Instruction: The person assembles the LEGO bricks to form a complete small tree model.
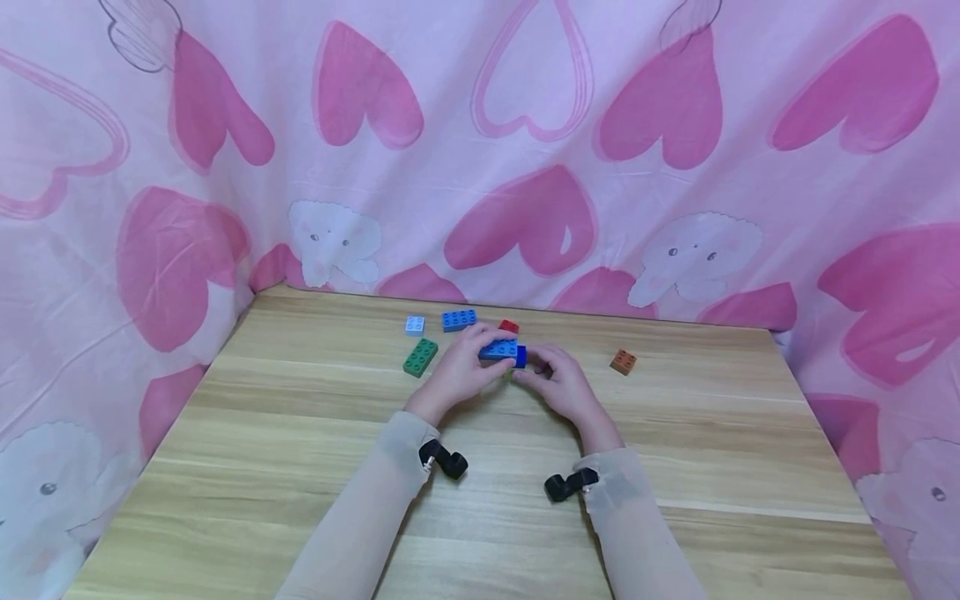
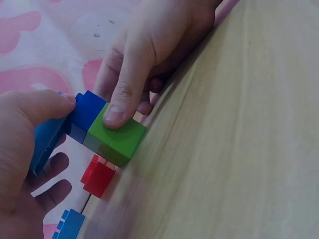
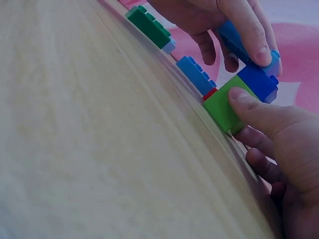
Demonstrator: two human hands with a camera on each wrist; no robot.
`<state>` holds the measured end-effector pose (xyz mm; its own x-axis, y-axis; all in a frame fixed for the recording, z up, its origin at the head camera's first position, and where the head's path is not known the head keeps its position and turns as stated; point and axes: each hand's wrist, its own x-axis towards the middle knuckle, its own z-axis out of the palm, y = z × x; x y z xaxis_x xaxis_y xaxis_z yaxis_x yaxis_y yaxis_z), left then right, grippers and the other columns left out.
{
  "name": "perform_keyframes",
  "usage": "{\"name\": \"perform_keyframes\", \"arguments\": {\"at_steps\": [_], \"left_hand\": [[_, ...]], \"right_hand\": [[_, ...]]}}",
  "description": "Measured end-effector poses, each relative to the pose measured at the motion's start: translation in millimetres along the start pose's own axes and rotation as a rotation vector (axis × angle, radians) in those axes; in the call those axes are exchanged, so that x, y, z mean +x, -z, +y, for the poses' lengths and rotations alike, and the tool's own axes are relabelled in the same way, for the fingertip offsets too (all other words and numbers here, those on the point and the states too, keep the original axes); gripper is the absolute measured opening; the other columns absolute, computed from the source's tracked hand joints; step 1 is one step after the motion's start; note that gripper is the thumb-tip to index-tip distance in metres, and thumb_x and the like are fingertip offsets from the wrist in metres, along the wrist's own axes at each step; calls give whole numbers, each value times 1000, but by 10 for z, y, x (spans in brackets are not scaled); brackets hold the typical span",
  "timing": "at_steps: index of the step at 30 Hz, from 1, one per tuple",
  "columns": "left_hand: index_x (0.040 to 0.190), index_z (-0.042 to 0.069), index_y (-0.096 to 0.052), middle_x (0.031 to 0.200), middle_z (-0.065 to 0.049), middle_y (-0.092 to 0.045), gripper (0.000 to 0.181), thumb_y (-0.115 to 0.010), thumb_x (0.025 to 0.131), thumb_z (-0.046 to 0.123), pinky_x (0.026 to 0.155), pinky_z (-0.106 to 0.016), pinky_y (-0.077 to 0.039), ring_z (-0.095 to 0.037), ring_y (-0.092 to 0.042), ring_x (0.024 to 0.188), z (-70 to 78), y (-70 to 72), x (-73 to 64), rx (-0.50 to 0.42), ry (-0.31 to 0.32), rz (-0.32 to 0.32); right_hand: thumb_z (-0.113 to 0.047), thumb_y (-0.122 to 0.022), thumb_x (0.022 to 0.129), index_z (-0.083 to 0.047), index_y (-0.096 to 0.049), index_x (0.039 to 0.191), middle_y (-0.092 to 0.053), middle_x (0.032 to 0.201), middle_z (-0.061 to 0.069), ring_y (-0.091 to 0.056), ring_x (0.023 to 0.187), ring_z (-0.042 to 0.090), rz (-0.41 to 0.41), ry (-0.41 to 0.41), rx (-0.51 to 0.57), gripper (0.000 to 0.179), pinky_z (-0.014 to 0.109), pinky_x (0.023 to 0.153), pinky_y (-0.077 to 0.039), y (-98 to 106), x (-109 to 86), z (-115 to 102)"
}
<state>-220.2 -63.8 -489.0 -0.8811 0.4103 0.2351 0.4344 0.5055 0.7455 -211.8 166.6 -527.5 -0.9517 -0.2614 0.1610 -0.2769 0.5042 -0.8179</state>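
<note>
To the left lies a green, oblong plastic brick [image 1: 420,357]. My left hand [image 1: 461,364] pinches a blue, studded plastic brick [image 1: 498,349] against a deep-blue plastic block [image 2: 87,113], perhaps joined; my right hand [image 1: 560,382] pinches the lime-green plastic blocks [image 2: 124,143] beneath, near the wooden tabletop [image 1: 225,433]. I judge them light, stiff, slick, best gripped by flat sides. Rightmost sits a brown, studded plastic brick [image 1: 623,362].
</note>
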Motion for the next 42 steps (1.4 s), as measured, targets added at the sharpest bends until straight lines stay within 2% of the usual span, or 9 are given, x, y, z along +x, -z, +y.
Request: {"name": "perform_keyframes", "arguments": {"at_steps": [9, 13, 21, 28, 34, 38, 42], "left_hand": [[143, 17, -72, 145, -9, -61, 43, -81, 102, 25, 112, -50, -55, -32, -60, 132, -44, 46, -7, -21, -15, 1], [143, 18, -72, 146, -7, -60, 43, -82, 101, 27, 110, -50, -56, -31, -59, 133, -97, 108, -23, -48, 13, -3], [141, 22, -73, 150, -5, -60, 44, -83, 100, 31, 117, -62, -47, -34, -53, 141, -245, 227, -80, -89, 61, 9], [139, 18, -75, 148, -10, -63, 43, -84, 98, 26, 122, -64, -40, -32, -51, 145, -328, 256, -112, -158, 43, 50], [135, 13, -76, 145, -12, -65, 40, -85, 96, 21, 122, -62, -42, -31, -53, 142, -377, 250, -123, -180, -5, 86], [133, 19, -77, 145, -14, -65, 39, -85, 95, 19, 121, -62, -43, -30, -54, 141, -385, 249, -125, -180, -22, 99], [132, 22, -77, 144, -13, -66, 39, -86, 95, 18, 120, -60, -44, -30, -55, 139, -381, 250, -128, -181, -25, 102]], "right_hand": [[-24, -89, 94, -17, -75, 138, -74, 128, 4, -65, 111, 24, -18, -7, -13, 46, 47, 99, -55, 13, -7, -2], [-21, -90, 94, -17, -75, 137, -74, 130, 2, -66, 113, 24, -27, -4, -21, 45, 47, 101, -55, 19, -7, -6], [-24, -85, 99, -21, -79, 131, -74, 127, 1, -65, 108, 23, -3, -34, 5, 33, 46, 96, -55, 28, -9, -11], [-24, -87, 96, -18, -75, 137, -72, 131, 5, -67, 108, 26, 1, -61, 24, 43, 47, 95, -57, 137, 62, -89], [-17, -83, 98, -16, -68, 146, -67, 141, 5, -63, 125, 30, -89, -26, -39, 50, 56, 107, -54, 314, 279, -155], [-9, -80, 98, -17, -64, 152, -59, 155, 7, -52, 146, 33, -176, 36, -89, 57, 62, 118, -46, 396, 462, -170], [-6, -79, 97, -19, -59, 157, -50, 166, 5, -41, 156, 32, -268, 68, -125, 65, 61, 125, -38, 430, 598, -151]]}}
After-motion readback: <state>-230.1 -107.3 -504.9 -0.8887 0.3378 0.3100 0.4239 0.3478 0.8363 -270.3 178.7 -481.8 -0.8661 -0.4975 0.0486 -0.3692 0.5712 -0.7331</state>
